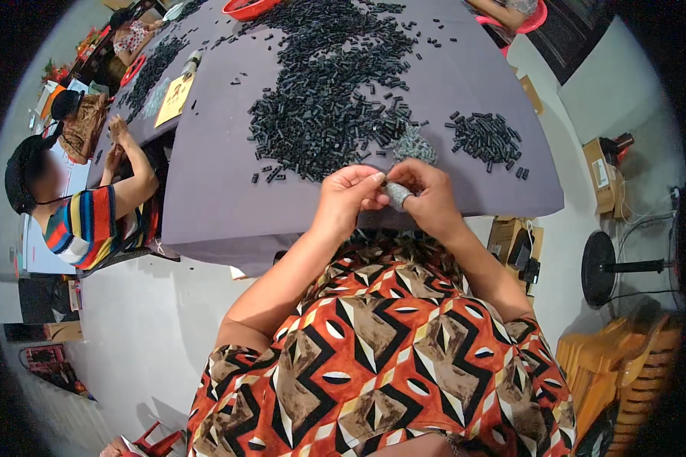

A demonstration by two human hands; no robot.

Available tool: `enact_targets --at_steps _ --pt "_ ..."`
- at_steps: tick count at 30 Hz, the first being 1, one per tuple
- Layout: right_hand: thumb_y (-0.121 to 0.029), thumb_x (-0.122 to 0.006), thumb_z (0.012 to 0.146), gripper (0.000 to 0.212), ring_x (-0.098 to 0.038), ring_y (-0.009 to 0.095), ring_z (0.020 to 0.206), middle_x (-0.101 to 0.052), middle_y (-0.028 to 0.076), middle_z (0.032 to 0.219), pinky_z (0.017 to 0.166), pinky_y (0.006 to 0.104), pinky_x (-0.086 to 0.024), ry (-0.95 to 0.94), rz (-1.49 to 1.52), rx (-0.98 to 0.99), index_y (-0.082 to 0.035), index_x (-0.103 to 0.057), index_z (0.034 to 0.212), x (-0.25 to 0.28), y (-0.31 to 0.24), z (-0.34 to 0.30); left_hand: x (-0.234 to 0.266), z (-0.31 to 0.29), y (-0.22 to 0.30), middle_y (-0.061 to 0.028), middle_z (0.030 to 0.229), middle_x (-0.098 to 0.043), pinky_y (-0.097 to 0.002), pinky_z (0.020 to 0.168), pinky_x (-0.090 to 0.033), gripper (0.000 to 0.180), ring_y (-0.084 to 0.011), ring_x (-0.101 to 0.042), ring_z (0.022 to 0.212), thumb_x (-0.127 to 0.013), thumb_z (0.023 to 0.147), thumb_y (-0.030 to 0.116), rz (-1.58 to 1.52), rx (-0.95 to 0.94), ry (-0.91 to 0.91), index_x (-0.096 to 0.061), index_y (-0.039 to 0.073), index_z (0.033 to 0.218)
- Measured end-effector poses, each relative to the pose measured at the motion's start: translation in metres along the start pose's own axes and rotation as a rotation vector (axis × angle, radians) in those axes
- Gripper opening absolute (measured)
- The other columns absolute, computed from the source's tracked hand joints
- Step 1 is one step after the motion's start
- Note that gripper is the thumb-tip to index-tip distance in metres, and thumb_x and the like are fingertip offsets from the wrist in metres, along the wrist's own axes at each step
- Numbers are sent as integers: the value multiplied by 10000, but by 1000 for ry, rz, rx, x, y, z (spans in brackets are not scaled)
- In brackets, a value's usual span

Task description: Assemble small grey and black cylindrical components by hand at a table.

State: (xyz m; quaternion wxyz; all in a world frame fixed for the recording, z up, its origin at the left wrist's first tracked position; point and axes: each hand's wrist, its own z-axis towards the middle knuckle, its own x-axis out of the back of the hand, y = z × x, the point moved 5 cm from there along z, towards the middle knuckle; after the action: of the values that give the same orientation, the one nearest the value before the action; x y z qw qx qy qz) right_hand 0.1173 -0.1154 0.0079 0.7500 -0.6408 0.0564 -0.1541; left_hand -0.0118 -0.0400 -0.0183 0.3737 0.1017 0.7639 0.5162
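Both my hands meet at the near edge of the cloth-covered table [213, 175], fingertips pinched close together. My left hand [341, 199] is closed, thumb against fingers. My right hand [432, 199] is closed too, with a speckled grey covering [396, 195] at its thumb, apparently wrapped around it. Whatever sits between the fingertips is too small to make out. Just beyond them lies a small heap of grey pieces [414, 146]. A large heap of short black cylindrical pieces [312, 122] spreads away up the table. To the right is a separate smaller pile of black cylinders [486, 140].
A red basin [250, 7] stands at the far edge. On the left, a person in a striped top [91, 221] works at another table with black pieces and a yellow card [174, 100]. Wooden chairs [610, 358], a black stand [601, 268] and cardboard boxes [602, 179] are at the right.
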Motion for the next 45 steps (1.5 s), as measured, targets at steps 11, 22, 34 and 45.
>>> enact_targets --at_steps 11,22,34,45 --pt "35 -660 808 154 -601 65 790 -643 2 865 700 218 -490 -43 -88 -2 -7 -622 952 10 0 9 5 2 -2 -59 782 -685 -226 543 -535 122 -128 -667 631 -641 923 141 -17 138 -23 -649 20 940" --pt "30 -646 794 155 -613 76 770 -654 18 843 687 238 -500 -47 -57 -3 -14 -627 942 4 -15 7 7 4 -3 -63 785 -679 -241 558 -553 133 -138 -666 635 -641 924 161 -85 165 -12 -646 29 936" --pt "-9 -653 787 120 -622 87 718 -664 32 802 638 249 -498 -59 -102 -3 -18 -635 906 0 -8 5 3 2 1 -28 775 -641 -233 643 -502 114 -101 -589 656 -645 904 72 64 -59 -19 -662 2 993" --pt "46 -640 771 168 -646 104 786 -669 47 857 715 262 -532 -14 -16 33 -4 -638 932 8 -14 6 -4 -6 24 -12 972 -554 -204 743 -488 347 -79 -575 820 -571 845 -118 568 -451 32 -591 2 1170"
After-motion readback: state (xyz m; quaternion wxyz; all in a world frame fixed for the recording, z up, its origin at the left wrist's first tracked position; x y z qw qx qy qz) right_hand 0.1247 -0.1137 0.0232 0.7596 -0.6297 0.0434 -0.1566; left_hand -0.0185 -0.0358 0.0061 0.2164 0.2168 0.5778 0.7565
